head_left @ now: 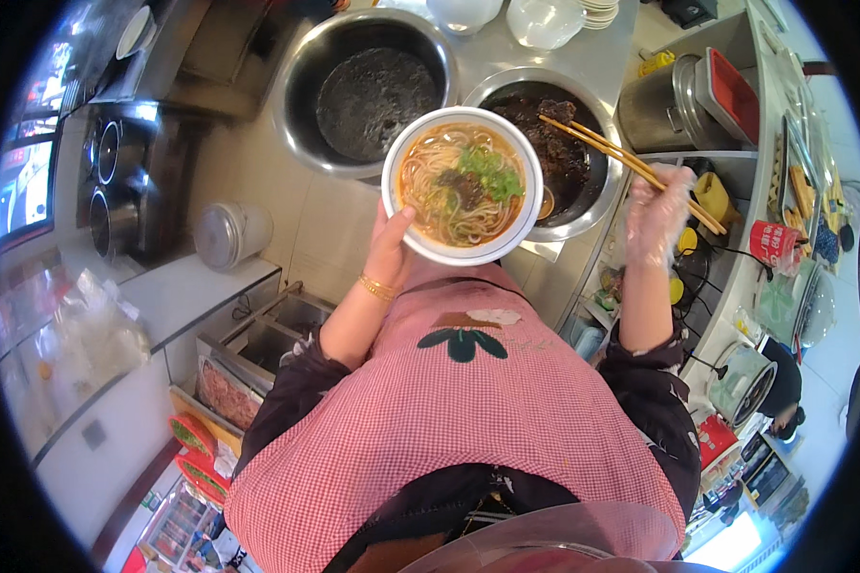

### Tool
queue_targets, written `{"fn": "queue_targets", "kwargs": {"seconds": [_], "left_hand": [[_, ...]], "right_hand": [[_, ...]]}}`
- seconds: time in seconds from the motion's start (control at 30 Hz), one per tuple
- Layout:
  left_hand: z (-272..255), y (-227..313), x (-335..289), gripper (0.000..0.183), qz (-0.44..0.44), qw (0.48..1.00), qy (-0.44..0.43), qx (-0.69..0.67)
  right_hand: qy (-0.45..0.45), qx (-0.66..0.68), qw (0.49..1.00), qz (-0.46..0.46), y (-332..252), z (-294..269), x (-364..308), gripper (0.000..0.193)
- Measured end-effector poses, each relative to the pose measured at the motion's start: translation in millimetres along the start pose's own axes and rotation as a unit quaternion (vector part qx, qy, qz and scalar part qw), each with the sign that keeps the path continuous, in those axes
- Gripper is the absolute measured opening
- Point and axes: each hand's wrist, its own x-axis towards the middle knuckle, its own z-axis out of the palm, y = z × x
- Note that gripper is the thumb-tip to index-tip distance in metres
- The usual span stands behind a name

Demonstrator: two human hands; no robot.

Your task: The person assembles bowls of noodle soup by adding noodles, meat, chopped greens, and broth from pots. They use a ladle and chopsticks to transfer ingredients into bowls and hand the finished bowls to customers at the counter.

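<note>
Governing relation: the noodle bowl (463, 254) lies to the left of the right grip (656, 212), and the chopstick tips extend forward and left of that grip, over the right-hand steel basin (571, 230) of dark liquid. The bowl overlaps this basin's near-left edge in the view; contact between them cannot be determined. The right grip is the nearer one to this basin.

Chopsticks (629, 162): long axis diagonal, tips forward-left of the right grip, butt ends projecting behind it to the right. The tips are at a dark chunk of food (556, 109); whether they pinch it cannot be determined.

Right grip: closed around the chopsticks, in a clear plastic glove, with the forearm rising nearly straight behind it.

Left grip (389, 243): holding the bowl at its near-left side, thumb over the rim; the remaining fingers are largely hidden. The bowl is forward-right of this grip, its mouth facing up, with noodles (430, 162) and chopped greens (495, 170) inside. The forearm angles in from behind-left.

The left-hand steel basin (284, 100) is forward of the left grip.
</note>
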Motion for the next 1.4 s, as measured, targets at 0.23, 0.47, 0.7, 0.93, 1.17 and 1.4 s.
{"fn": "queue_targets", "kwargs": {"seconds": [0.23,0.47,0.7,0.93,1.17,1.4], "left_hand": [[4.7,1.0,2.1,0.062,0.018,0.999,-0.026,-0.008],[8.5,3.7,1.3,0.062,0.018,1.000,-0.024,0.002],[2.7,0.5,2.4,0.063,0.021,0.999,-0.021,0.013],[-0.9,-0.9,1.4,0.061,-0.018,1.000,-0.009,0.001],[3.4,4.7,-1.3,0.062,-0.010,1.000,-0.018,0.018],[5.5,7.3,-2.6,0.063,-0.018,0.999,-0.018,0.021]], "right_hand": [[-0.237,0.003,0.970,-0.048,-11.1,32.0,-74.6,0.038],[-0.288,-0.058,0.953,-0.073,-16.6,34.1,-92.3,0.046],[-0.268,-0.057,0.948,-0.162,-16.7,15.2,-91.6,0.045],[-0.068,-0.302,0.902,-0.301,5.9,-24.6,-13.6,0.039],[-0.064,-0.146,0.987,-0.020,79.2,-17.0,33.9,0.037],[-0.052,-0.105,0.993,0.003,75.5,-21.9,33.0,0.046]]}}
